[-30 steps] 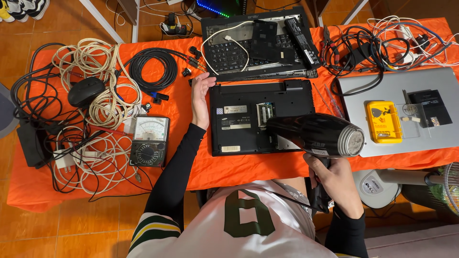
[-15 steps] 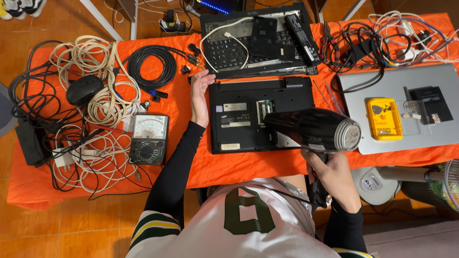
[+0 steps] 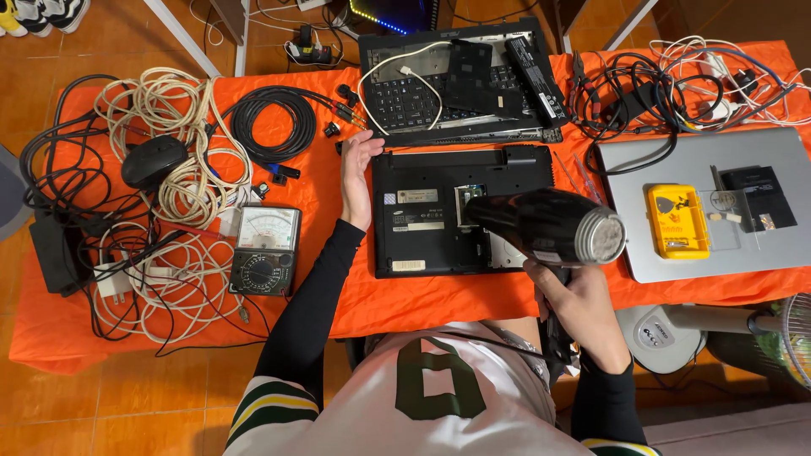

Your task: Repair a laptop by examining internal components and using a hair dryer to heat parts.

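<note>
Head view: right hand (image 3: 579,308) grips the handle of a black hair dryer (image 3: 549,226), nozzle over the opened underside of a black laptop (image 3: 439,211) on the orange tablecloth (image 3: 321,177). Left hand (image 3: 356,173), fingers extended, rests flat beside the laptop's left edge.

I see white rectangular stickers (image 3: 417,196) on the upturned black laptop base (image 3: 422,245), and a white-faced meter dial (image 3: 269,228) left of it.

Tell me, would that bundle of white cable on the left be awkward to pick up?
Probably. The white cable bundle lies in loose, untied loops, so it would likely flop and sag. It overlaps the black cables and mouse, so it may snag or drag them.
</note>
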